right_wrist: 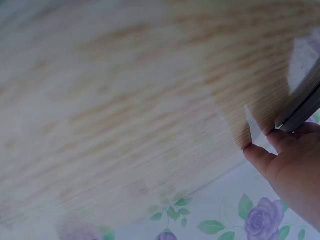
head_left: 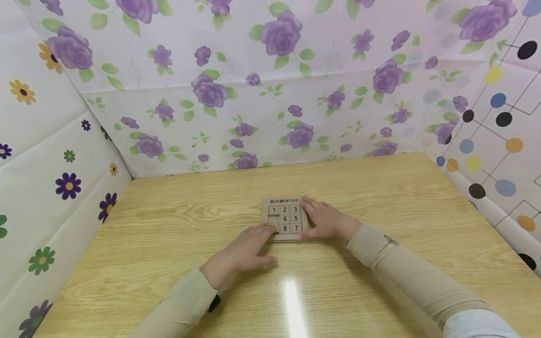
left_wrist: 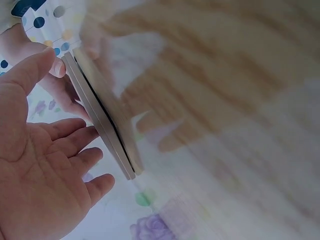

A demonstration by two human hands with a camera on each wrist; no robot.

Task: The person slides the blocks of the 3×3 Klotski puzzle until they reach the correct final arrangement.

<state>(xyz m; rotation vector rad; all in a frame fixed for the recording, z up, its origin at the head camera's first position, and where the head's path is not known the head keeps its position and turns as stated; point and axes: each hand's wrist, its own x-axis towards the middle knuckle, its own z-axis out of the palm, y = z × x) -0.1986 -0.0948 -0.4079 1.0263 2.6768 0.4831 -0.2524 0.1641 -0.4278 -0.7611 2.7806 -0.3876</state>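
Observation:
A wooden number slide puzzle lies flat near the middle of the table, tiles facing up. Its top row reads 1, 2, 3; an empty slot and then 6 and 5 fill the middle row; 8 and 7 end the bottom row. My left hand has its fingertips on the bottom-left tile, hiding its number, with the thumb spread away. Along the right side, my right hand holds the puzzle between fingers at the top corner and thumb at the bottom corner. The left wrist view shows the puzzle's side edge beside the fingertips.
The glossy wooden table reflects the hands and a bright light streak. A purple-flowered cloth hangs behind its far edge. Patterned cloths also stand at the left and right.

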